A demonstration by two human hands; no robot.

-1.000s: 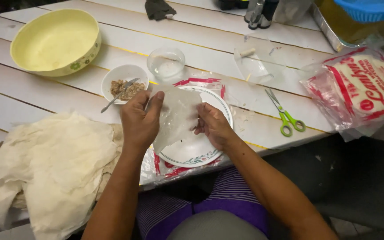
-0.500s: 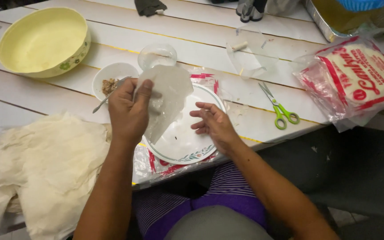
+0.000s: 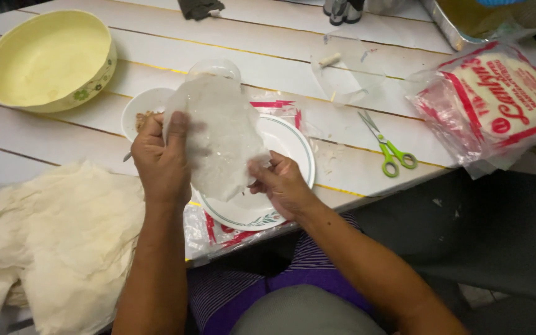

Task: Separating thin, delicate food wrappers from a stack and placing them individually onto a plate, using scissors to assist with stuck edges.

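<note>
Over the white plate (image 3: 293,146) at the near edge of the desk (image 3: 44,139), your left hand (image 3: 162,158) and right hand (image 3: 283,183) lift a thin translucent wrapper (image 3: 221,133), fingers pinched on its left and lower right edges. Left of the plate, a small white bowl (image 3: 144,105) holds brownish filling. Farther left, the yellow bowl (image 3: 48,59) looks bare inside. A clear cup (image 3: 213,67) stands just beyond the wrapper. Green scissors (image 3: 387,147) and a clear packet of wrappers (image 3: 497,102) lie right; cream cloth (image 3: 57,239) is heaped near left.
</note>
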